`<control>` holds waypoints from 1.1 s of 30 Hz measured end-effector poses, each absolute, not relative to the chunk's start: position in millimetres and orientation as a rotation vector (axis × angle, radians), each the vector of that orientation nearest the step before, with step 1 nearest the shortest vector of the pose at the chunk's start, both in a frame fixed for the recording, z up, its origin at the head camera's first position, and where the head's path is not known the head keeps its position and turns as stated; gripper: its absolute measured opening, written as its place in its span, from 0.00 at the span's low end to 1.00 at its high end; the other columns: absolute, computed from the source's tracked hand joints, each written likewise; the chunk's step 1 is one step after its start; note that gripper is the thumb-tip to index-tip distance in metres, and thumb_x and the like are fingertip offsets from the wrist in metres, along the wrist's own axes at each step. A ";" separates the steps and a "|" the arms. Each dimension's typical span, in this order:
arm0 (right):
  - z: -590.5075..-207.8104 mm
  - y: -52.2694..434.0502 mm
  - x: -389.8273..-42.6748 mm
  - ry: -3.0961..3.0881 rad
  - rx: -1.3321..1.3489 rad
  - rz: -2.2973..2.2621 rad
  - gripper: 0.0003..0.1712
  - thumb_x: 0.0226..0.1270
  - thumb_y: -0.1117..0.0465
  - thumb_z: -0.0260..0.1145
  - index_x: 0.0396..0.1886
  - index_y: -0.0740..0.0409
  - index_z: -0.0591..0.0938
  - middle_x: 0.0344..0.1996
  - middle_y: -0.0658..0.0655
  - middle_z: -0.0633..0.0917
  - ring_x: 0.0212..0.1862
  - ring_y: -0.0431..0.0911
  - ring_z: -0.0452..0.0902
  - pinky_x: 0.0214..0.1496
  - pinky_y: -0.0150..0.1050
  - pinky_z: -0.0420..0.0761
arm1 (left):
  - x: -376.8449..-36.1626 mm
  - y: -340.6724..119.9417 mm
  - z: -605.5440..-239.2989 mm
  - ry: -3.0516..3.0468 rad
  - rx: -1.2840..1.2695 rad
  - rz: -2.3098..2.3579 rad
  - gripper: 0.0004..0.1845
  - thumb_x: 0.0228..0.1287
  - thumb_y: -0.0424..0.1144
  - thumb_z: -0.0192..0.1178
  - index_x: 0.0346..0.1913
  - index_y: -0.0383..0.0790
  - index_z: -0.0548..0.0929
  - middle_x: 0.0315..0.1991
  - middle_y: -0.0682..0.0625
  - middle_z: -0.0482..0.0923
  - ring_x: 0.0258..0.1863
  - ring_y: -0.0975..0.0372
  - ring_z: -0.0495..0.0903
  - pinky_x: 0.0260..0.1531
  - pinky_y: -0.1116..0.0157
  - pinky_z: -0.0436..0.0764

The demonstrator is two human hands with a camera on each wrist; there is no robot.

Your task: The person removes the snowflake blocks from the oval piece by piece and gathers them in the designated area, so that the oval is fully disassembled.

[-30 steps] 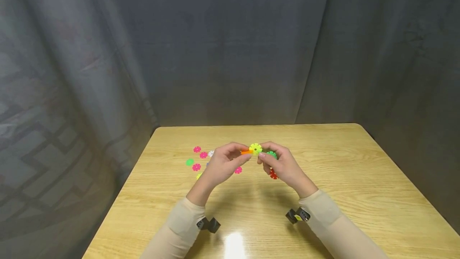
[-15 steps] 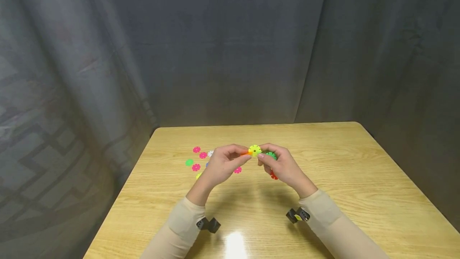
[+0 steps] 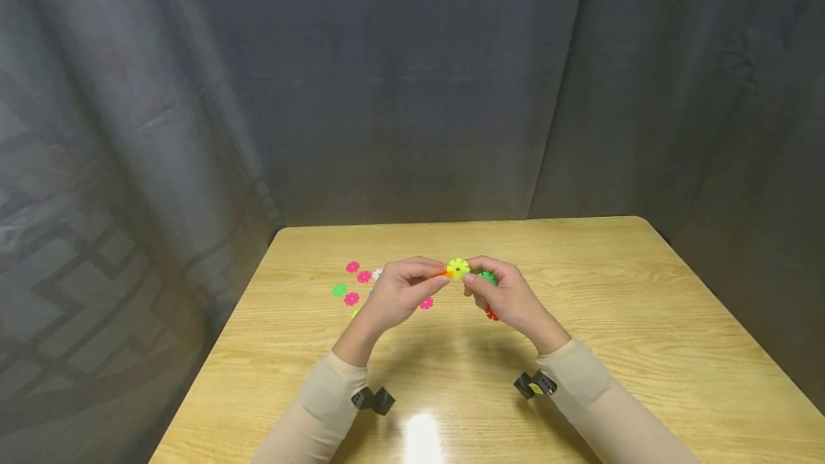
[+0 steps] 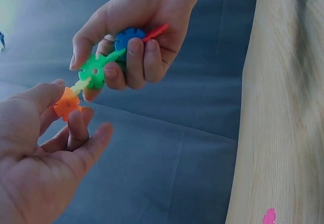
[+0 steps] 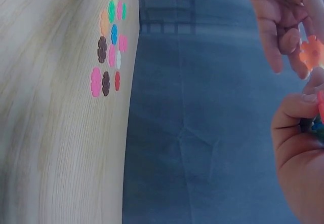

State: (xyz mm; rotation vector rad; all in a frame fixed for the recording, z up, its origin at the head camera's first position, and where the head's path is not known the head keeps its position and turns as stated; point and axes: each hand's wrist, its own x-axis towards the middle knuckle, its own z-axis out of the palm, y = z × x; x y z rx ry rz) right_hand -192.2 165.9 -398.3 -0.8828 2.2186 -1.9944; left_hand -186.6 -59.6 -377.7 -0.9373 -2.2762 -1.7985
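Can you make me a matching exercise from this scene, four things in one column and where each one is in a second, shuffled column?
Things:
1. orange snowflake disc
2. green snowflake disc
3. blue snowflake disc
4. loose pink snowflake disc

Places:
A. lying on the wooden table
B. pinched by the left hand
C. deeper in the right hand, by the curled fingers
D. at the right hand's thumb and forefinger, next to the yellow piece

Pairs: 1-B, 2-D, 3-C, 4-A

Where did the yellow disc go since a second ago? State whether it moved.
No. In the head view the yellow disc sits in the same spot above the table, between the left hand and right hand.
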 end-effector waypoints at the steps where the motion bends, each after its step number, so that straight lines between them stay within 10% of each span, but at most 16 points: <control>1: -398.5 165.9 -192.3 2.217 -0.885 -1.996 0.12 0.76 0.61 0.58 0.50 0.63 0.81 0.28 0.71 0.78 0.18 0.41 0.65 0.16 0.34 0.67 | -186.5 -59.5 -377.5 -2.279 -0.936 -1.797 0.10 0.63 0.35 0.68 0.46 0.37 0.89 0.46 0.51 0.84 0.43 0.59 0.83 0.41 0.61 0.83; 33: -393.9 166.8 -190.3 2.255 -0.929 -1.963 0.11 0.77 0.62 0.56 0.49 0.62 0.82 0.28 0.66 0.79 0.19 0.42 0.66 0.16 0.34 0.67 | -186.8 -65.6 -376.2 -2.384 -0.984 -1.719 0.12 0.68 0.39 0.63 0.50 0.40 0.88 0.46 0.51 0.83 0.45 0.59 0.80 0.42 0.60 0.81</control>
